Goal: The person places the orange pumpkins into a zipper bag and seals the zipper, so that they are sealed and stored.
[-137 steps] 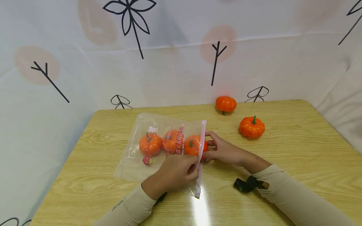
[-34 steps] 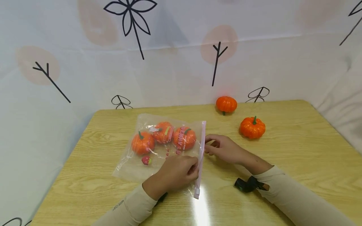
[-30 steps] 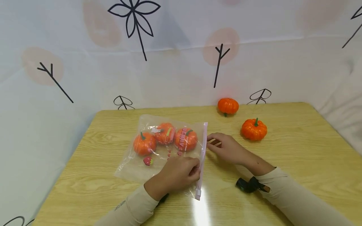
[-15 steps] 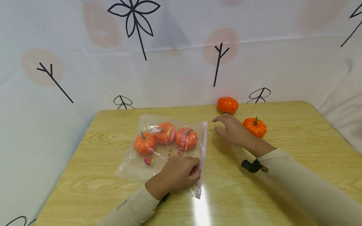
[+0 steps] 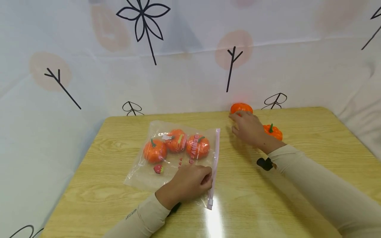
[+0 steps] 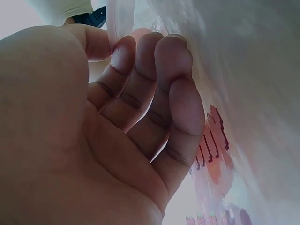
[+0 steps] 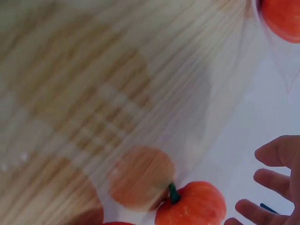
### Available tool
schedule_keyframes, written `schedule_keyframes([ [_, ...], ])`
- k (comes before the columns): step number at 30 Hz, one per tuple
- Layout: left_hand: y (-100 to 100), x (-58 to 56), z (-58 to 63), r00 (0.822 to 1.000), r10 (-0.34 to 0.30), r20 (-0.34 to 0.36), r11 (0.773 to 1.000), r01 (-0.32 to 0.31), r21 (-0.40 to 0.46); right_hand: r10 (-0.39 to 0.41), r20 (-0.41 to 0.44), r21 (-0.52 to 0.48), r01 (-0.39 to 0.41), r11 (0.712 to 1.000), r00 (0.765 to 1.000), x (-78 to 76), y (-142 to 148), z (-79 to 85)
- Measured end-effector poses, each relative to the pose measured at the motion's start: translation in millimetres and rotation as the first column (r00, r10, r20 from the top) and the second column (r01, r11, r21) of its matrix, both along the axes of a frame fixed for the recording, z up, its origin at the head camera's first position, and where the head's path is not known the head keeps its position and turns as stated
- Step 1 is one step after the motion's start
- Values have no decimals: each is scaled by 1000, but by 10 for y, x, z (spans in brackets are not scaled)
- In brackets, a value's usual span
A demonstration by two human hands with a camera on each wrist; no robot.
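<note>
A clear zip bag (image 5: 143, 175) with a pink edge lies on the table, and three small orange pumpkins (image 5: 197, 146) are inside it. My left hand (image 5: 190, 181) pinches the bag's open edge between thumb and forefinger, seen as a pale strip (image 6: 121, 21) in the left wrist view. My right hand (image 5: 248, 129) reaches over the back of the table with fingers spread, just in front of a loose pumpkin (image 5: 241, 107). In the right wrist view these fingers (image 7: 274, 183) are apart from the pumpkin (image 7: 192, 206) with a green stem.
Another loose pumpkin (image 5: 273, 132) sits right of the right hand, partly hidden by it. A patterned white cloth (image 5: 184, 82) hangs behind the wooden table (image 5: 98, 195). The bag's slider (image 5: 210, 202) is at its near corner.
The right hand let go of a pumpkin in the bag's mouth, drew out and moved back to the far pumpkin. The bagged pumpkins shifted deeper. The left hand stayed on the edge.
</note>
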State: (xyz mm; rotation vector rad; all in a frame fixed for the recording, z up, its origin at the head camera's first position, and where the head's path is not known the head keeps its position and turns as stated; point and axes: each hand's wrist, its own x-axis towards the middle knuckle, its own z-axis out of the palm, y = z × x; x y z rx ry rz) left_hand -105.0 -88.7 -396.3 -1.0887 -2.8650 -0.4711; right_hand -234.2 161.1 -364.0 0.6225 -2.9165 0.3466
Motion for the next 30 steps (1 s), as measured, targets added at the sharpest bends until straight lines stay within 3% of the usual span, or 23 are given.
schedule_keyframes([
  [5,6,4,3,1000,0,-11,1000,0,-3,-13,8,75,13,997,1000,-73,53,15],
  [17,-21,-4,-4,1000,0,-15,1000,0,-6,-22,66,127,14,992,998,-283,74,9],
  [30,-51,-17,-31,1000,-20,-1,1000,20,2,-41,170,167,13,986,985,-385,43,15],
])
